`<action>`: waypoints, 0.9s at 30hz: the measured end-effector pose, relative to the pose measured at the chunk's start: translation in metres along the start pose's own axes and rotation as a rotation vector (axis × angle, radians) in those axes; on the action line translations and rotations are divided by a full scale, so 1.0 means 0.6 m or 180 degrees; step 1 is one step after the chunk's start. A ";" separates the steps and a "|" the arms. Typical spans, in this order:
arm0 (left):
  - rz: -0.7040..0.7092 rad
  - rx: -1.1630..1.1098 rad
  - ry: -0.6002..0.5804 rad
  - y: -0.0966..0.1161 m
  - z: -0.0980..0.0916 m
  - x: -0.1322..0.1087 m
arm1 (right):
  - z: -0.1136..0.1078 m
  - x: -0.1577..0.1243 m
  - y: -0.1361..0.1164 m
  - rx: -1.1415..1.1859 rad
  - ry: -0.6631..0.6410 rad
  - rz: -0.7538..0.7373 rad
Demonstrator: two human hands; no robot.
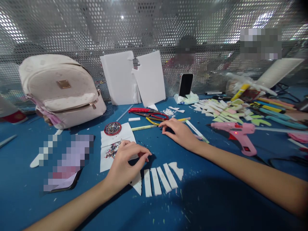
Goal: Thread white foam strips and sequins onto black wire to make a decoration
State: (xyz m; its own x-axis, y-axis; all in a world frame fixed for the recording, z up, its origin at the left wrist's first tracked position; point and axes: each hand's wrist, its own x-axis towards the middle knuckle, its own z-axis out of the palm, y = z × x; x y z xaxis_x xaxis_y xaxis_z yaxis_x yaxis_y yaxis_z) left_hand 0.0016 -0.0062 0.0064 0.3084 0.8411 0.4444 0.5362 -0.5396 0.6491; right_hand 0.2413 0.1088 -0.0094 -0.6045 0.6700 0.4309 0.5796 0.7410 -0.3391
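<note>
My left hand (127, 157) is over the table beside a white paper sheet (104, 165), thumb and forefinger brought together in a pinch. Whatever lies between those fingertips, if anything, is too small to make out. Small multicoloured beads or chips (111, 151) are spread on the sheet, partly behind this hand. A red-rimmed round dish (112, 128) full of similar bits sits on its upper part. Below the fingers lies a row of several white strips (156, 181). My right hand (179, 133) is loosely curved, fingertips near a yellow tool handle (152, 122); I see nothing held in it.
A pink glue gun (237, 130) with a lit red light rests at right, near a pile of white and green pieces (226, 110). Red-handled pliers (144, 111), white boards (151, 78), a phone (186, 85) and a backpack (64, 93) stand or lie further back.
</note>
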 end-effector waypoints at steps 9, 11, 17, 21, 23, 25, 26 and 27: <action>-0.0012 0.0011 -0.0015 0.000 0.001 0.000 | 0.000 0.000 0.001 -0.0085 -0.0117 -0.0135; -0.0004 0.0020 -0.0019 0.000 0.000 0.000 | 0.001 0.000 0.001 -0.0098 -0.0160 -0.0165; -0.0029 -0.0030 -0.0030 0.002 0.000 -0.001 | 0.001 0.000 0.002 -0.0034 -0.0280 -0.0221; -0.0008 -0.0010 -0.0011 0.000 0.000 0.000 | 0.002 0.000 0.002 -0.0068 -0.0259 -0.0299; -0.0001 0.0005 -0.0006 0.000 0.000 -0.001 | 0.002 -0.001 0.001 -0.0085 -0.0255 -0.0350; -0.0001 0.0011 -0.0009 -0.001 0.000 -0.001 | 0.001 -0.001 -0.001 -0.0089 -0.0264 -0.0388; -0.0002 0.0012 -0.0012 0.000 0.000 -0.001 | 0.001 -0.001 -0.001 -0.0094 -0.0267 -0.0388; -0.0001 0.0013 -0.0013 0.000 0.000 -0.001 | 0.001 -0.002 -0.002 -0.0101 -0.0266 -0.0380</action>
State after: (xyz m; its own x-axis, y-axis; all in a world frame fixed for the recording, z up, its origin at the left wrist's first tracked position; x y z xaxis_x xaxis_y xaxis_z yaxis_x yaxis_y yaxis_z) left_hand 0.0013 -0.0067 0.0061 0.3114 0.8415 0.4415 0.5395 -0.5390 0.6468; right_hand 0.2411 0.1072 -0.0099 -0.7128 0.5795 0.3951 0.5171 0.8148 -0.2623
